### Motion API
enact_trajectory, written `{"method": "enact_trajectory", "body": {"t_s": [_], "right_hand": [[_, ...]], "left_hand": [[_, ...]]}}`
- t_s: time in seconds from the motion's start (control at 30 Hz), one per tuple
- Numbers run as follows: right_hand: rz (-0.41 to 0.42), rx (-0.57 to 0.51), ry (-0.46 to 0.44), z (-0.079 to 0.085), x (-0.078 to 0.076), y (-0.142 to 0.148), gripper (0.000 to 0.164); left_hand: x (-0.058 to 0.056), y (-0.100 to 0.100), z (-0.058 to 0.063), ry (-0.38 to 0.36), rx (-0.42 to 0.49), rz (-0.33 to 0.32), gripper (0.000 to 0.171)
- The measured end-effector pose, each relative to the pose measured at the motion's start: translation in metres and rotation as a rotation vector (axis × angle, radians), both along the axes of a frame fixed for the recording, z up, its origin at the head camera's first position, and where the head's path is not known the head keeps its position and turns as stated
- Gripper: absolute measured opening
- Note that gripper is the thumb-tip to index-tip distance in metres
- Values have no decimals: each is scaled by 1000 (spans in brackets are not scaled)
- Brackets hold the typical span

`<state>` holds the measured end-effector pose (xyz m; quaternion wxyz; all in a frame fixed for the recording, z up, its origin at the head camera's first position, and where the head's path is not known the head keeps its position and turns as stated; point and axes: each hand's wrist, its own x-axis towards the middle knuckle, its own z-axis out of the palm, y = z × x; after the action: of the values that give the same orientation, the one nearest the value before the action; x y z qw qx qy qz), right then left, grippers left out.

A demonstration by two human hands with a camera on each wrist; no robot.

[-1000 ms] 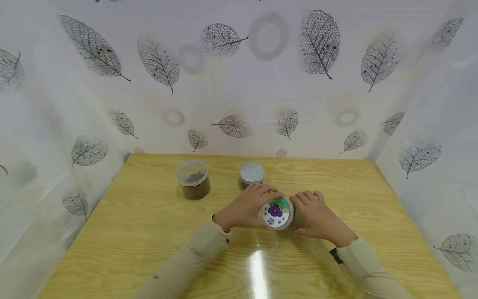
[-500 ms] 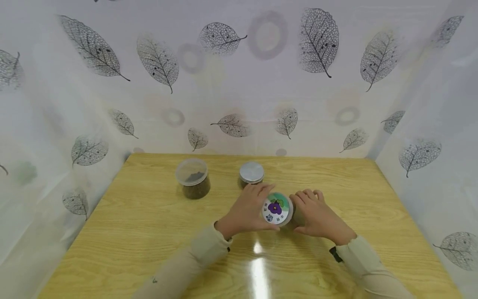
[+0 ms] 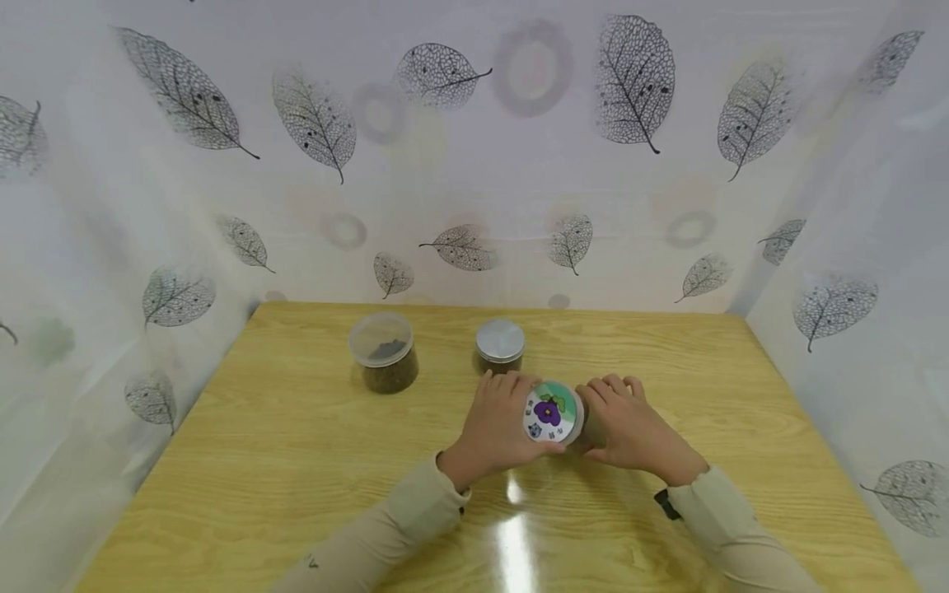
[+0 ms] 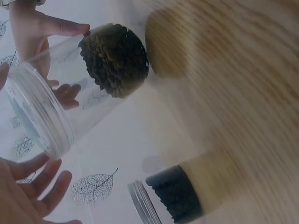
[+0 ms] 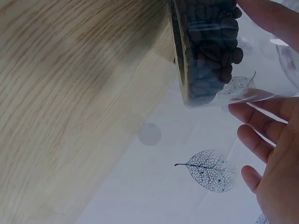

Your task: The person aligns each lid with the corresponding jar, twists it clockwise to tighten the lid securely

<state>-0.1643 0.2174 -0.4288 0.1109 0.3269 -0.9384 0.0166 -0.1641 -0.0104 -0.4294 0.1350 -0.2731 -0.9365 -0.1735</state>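
Note:
A clear jar [image 4: 81,105] partly filled with dark coffee beans [image 5: 210,56] is tilted over the table between both hands. Its round lid [image 3: 549,413] carries a purple flower picture on green and white. My left hand [image 3: 500,424] holds the lid at its rim, thumb on the near side and fingertips on the far side. The right hand [image 3: 626,428] grips the jar's body from the right, thumb and fingers on opposite sides. In the left wrist view the left fingertips [image 4: 53,163] lie right at the lid's edge.
A silver-lidded jar [image 3: 500,339] with dark contents stands just behind the left hand. Farther left is a wider jar [image 3: 381,342] with a translucent lid and brown contents. Leaf-patterned sheeting [image 3: 460,165] rises around the wooden table [image 3: 296,461].
The left hand has swung round the lid: its fingers have moved left along the far rim and its thumb right along the near rim. The right hand has stayed in place.

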Motion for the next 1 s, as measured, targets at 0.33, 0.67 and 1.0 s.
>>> {"method": "enact_trajectory", "body": {"t_s": [0.33,0.67,1.0], "right_hand": [[-2,-5,-14,0,0,1,94],[0,0,-20,-1,0,1,93],[-3,15,-32,3,-1,-2,94]], "left_hand": [[-7,-5,4,-22,-19,-127,92],[-18,-13,6,-53,-38,-260,97],[-26,-18,11,-62,-23,-348,95]]}}
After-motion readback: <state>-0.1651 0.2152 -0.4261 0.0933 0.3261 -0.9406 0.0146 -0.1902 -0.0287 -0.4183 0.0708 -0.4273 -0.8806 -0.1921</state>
